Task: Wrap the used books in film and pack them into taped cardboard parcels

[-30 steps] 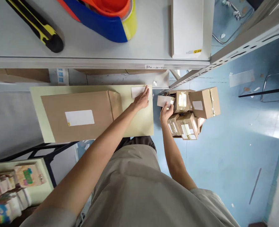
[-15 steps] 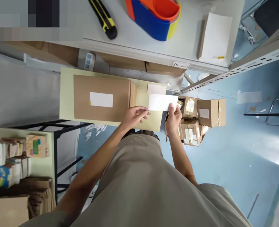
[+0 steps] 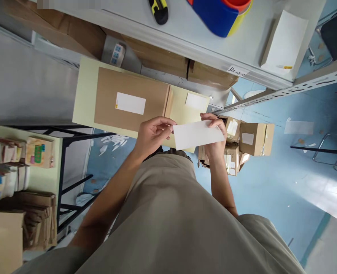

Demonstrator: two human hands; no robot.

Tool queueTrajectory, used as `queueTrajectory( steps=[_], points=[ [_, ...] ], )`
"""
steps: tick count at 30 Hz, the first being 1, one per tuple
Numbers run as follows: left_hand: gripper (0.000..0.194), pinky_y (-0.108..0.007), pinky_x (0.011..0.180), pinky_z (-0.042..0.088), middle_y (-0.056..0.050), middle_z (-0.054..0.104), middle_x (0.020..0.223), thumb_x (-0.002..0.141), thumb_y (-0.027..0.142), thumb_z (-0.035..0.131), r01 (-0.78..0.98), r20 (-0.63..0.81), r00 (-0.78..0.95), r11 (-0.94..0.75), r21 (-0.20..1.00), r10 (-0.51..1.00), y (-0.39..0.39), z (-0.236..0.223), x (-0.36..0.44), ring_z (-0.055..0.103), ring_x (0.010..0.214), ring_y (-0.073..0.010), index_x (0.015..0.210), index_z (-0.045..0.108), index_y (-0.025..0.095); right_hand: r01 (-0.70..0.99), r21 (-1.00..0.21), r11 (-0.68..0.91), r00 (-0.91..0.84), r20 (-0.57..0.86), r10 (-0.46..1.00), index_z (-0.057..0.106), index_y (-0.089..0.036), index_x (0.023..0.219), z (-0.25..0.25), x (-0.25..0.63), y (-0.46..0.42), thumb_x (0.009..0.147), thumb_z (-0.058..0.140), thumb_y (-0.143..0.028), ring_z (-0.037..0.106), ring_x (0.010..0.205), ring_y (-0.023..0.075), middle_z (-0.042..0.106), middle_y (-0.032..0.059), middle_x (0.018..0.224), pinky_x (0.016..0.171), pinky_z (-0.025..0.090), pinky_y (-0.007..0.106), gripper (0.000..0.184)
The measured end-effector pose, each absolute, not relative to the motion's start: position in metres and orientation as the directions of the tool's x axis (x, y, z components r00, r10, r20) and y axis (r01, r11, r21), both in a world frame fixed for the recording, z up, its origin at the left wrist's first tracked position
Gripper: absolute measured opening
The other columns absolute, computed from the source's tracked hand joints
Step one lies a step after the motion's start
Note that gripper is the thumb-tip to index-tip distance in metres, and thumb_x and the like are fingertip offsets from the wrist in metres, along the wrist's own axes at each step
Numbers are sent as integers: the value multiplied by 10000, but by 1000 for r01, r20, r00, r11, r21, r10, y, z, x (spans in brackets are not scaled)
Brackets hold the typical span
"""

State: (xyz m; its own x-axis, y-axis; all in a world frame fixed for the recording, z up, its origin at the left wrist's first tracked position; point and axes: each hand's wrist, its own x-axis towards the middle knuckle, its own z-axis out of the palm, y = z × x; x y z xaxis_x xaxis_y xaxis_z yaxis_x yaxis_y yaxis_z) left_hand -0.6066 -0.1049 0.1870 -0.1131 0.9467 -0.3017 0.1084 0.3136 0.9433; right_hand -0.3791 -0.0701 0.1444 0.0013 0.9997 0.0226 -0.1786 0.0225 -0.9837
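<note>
Above blue floor (image 3: pixel 259 190) — hands (image 3: pixel 154 136) by yellowish board (image 3: pixel 184 110)

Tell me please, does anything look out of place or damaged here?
White scraps lie scattered on the floor near the black frame, and a larger pale sheet lies farther right. Loose paper on a floor looks untidy. I see no clear damage.

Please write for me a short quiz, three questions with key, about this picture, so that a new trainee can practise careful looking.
1. True or false: the left hand and the right hand both touch a white rectangular paper slip.
2. The long brown cardboard box rests on:
A. blue floor
B. pale yellow-green board
C. metal chair
3. Fill in: handwriting on the grey metal shelf edge begins with letter ____.
Key: 1 true; 2 B; 3 D
</note>
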Motion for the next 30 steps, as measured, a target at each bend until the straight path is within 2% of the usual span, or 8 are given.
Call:
queueTrajectory(
  steps=[4,9,17,21,24,27,30],
  points=[
    [393,-347,580,674,-93,841,964,886,559,798,69,-387,-72,392,917,919,-107,196,-613,832,803,-260,1091,842,226,-73,-997,13,-25,15,1000,602,-303,863,150,-375,-75,984,776,-580,738,1298,334,771,48,1230,1088,565,614,348],
    [401,-348,459,598,-100,790,789,896,597,758,42,-469,0,469,882,883,-106,204,-618,817,692,-290,962,845,211,-9,-1000,21,-45,22,999,627,-307,837,156,-369,-79,952,831,-625,740,1297,334,772,40,1216,1101,571,616,394],
    [272,-403,550,664,-96,774,745,901,499,792,104,-464,61,456,884,884,-100,215,-631,838,754,-326,852,831,235,-64,-993,98,-91,104,990,654,-307,817,165,-369,-76,951,854,-631,764,1206,312,769,35,1168,1108,591,605,403],
    [276,-391,549,649,-88,746,703,877,512,822,138,-465,79,452,881,882,-97,223,-633,818,727,-304,791,803,250,-39,-996,80,-115,84,990,646,-305,801,166,-366,-74,938,838,-695,769,1191,314,777,31,1158,1094,599,607,455],
    [296,-358,478,583,-78,726,666,868,524,812,114,-460,134,448,887,878,-96,227,-632,770,632,-263,742,778,259,-46,-997,68,-139,74,988,656,-303,801,164,-365,-74,931,842,-706,772,1195,319,785,34,1169,1070,603,591,462],
    [266,-316,410,511,-51,712,623,853,497,803,34,-430,188,432,901,883,-96,229,-630,716,548,-223,726,760,267,-61,-996,64,-176,74,982,689,-302,826,158,-366,-74,965,834,-657,764,1211,319,795,48,1218,1018,609,547,408],
    [214,-285,391,482,-31,707,600,849,421,811,-46,-370,217,388,920,903,-97,228,-629,694,519,-202,737,751,249,22,-997,72,-281,63,958,756,-306,900,147,-364,-70,1017,794,-593,741,1282,327,795,70,1318,1002,609,525,313]
  ],
)
